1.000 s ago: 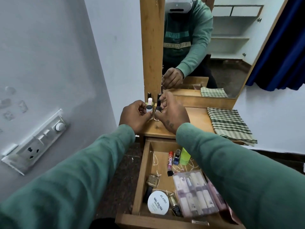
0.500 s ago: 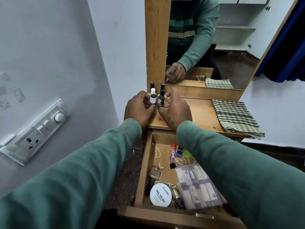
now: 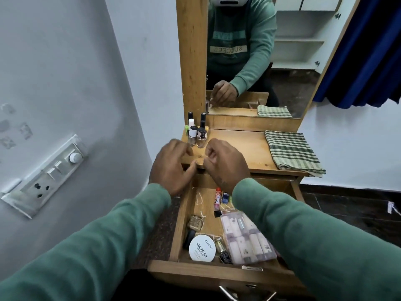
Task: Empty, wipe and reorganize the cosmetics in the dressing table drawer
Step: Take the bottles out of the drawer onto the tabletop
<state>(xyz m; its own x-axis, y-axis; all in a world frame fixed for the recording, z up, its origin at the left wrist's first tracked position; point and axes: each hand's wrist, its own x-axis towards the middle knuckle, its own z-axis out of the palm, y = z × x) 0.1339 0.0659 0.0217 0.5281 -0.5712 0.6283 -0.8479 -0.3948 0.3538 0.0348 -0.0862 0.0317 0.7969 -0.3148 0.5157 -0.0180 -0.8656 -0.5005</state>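
Wooden drawer [image 3: 180, 222], not yet emptied, lies below both empty hands, the spread left hand [image 3: 172, 165] and loosely curled right hand [image 3: 225, 164] about equally near.

Home bedroom: mirrored dressing table [image 3: 249, 148], curtain [image 3: 368, 51].

You see a smooth, lightly glossy wood tabletop [image 3: 238, 146], a woven checked cloth [image 3: 291, 153], glossy glass nail polish bottles [image 3: 201, 137] and a wood drawer [image 3: 208, 271] with a metal handle [image 3: 230, 295].
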